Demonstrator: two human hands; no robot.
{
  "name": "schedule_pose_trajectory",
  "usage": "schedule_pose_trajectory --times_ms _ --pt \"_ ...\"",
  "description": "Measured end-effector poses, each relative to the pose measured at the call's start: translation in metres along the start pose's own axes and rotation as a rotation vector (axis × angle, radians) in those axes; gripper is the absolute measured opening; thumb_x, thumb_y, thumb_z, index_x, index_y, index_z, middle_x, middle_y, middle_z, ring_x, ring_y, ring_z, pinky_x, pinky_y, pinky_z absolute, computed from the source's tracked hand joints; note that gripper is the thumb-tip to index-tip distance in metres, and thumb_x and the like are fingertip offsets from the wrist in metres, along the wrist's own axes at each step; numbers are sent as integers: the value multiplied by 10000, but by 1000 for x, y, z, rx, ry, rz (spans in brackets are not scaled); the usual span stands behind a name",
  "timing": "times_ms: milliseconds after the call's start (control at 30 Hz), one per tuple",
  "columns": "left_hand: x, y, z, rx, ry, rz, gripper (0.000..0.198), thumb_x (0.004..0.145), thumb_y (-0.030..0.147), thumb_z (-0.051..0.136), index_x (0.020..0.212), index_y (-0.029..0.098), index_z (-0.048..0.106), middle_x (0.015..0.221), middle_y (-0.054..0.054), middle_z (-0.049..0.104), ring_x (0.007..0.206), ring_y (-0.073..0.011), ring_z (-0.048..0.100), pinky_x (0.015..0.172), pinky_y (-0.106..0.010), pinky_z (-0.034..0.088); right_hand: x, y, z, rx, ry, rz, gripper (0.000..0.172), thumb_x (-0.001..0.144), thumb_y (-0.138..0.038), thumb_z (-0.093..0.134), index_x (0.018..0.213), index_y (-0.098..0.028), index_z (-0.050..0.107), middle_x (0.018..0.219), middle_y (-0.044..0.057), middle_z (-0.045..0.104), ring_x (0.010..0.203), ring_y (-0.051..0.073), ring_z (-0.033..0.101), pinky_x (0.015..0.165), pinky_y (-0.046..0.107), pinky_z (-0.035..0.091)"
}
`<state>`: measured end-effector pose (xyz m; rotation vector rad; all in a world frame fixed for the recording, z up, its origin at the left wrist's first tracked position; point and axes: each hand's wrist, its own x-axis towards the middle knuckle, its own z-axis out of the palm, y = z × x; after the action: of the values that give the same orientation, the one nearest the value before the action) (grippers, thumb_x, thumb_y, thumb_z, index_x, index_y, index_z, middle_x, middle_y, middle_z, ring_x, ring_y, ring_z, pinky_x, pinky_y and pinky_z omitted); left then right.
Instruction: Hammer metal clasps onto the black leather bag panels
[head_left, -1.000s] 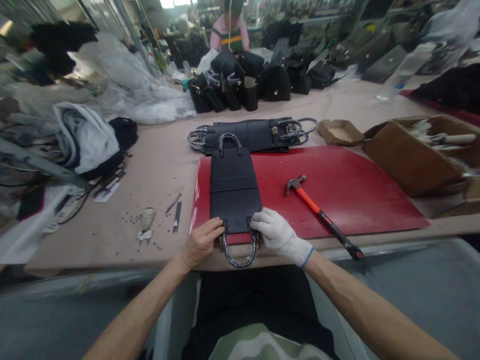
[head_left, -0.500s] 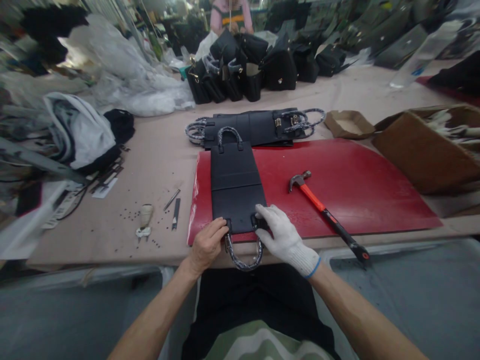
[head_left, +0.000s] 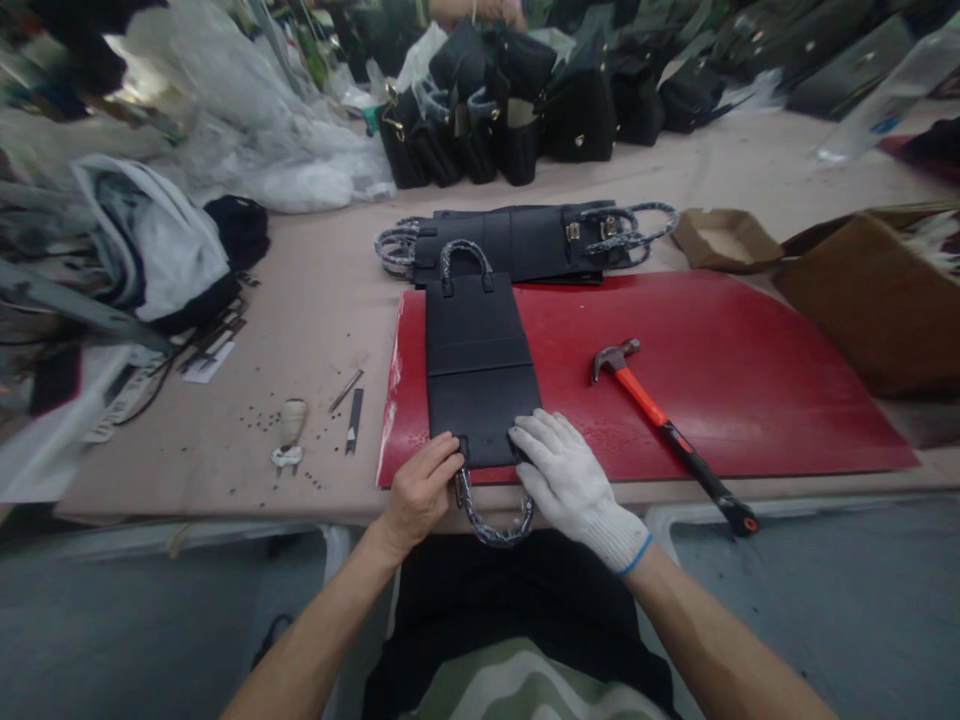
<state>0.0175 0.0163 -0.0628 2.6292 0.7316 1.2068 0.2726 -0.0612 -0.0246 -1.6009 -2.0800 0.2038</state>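
Note:
A black leather panel (head_left: 481,350) lies on a red board (head_left: 720,370), one wrapped handle (head_left: 466,250) at its far end and another (head_left: 496,532) at its near end, over the table's edge. My bare left hand (head_left: 424,490) has its fingers pressed together on the near handle's left tab. My right hand (head_left: 568,475), in a white glove, rests its fingers over the right tab, which is mostly hidden beneath them. To the right on the board lies a claw hammer (head_left: 671,430) with an orange and black grip.
Stacked black panels with handles (head_left: 510,240) lie behind the board. A punch (head_left: 345,391), a flat tool (head_left: 354,422) and a white-wrapped tool (head_left: 291,437) are at left. Cardboard boxes (head_left: 862,300) stand right, black bags (head_left: 577,110) at the back.
The view has shifted slightly, so the far bags sit higher in it. My right hand's fingers lie flatter over the right tab. My left hand stays at the left tab.

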Motion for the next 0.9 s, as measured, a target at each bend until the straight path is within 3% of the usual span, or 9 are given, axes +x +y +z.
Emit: schedule_pose_trajectory --times_ms 133,200,267,367,467,567,700,900 --pt "4 8 -2 -48 -8 -72 361 955 1 471 1149 181 717 1242 -130 745 1275 -242 675 1074 -420 604 1 -3 0 -26 5 8 449 984 -300 569 1396 -127 614 1483 149 591 1434 358 458 1232 587 343" --pt "7 5 -9 -79 25 -191 353 970 25 464 1168 190 704 1244 -114 745 1228 -215 699 1059 -394 608 1 -3 1 -42 24 3 446 984 -306 560 1390 -131 617 1475 147 598 1422 358 472 1219 579 361" --pt "9 -8 -22 -39 82 -353 307 976 67 483 1155 184 703 1190 -103 762 1135 -199 733 1014 -367 617 2 -1 3 -67 53 -12 444 983 -312 550 1385 -137 619 1461 147 610 1404 364 491 1194 583 385" --pt "13 -47 -54 170 97 -590 242 951 133 507 1023 181 733 1032 -91 785 983 -217 751 914 -359 619 3 6 9 -113 114 -51 436 984 -333 536 1365 -142 628 1423 154 636 1366 379 527 1143 594 426" --pt "22 -89 -90 422 -87 -844 242 920 174 519 979 178 753 994 -106 785 969 -259 741 891 -376 590 5 13 17 -130 165 -84 426 982 -346 532 1347 -153 637 1393 157 655 1333 386 557 1109 597 450" --pt "39 -121 -111 561 -305 -1002 285 949 231 520 1088 149 755 1114 -150 772 1073 -290 720 949 -385 547 5 15 20 -121 184 -92 427 977 -351 539 1346 -161 639 1382 159 662 1318 397 568 1097 609 456" --pt "66 -150 -105 531 -452 -1043 295 936 340 605 1096 144 756 1141 -174 765 1093 -305 711 912 -354 523 6 13 17 -126 172 -75 422 968 -336 542 1340 -166 644 1379 158 665 1311 397 574 1094 615 460" --pt "91 -177 -91 486 -663 -1110 159 810 301 744 904 174 760 868 -114 782 875 -281 738 733 -303 498 7 7 12 -110 133 -46 430 959 -324 553 1345 -156 642 1399 150 652 1333 387 554 1120 606 445"
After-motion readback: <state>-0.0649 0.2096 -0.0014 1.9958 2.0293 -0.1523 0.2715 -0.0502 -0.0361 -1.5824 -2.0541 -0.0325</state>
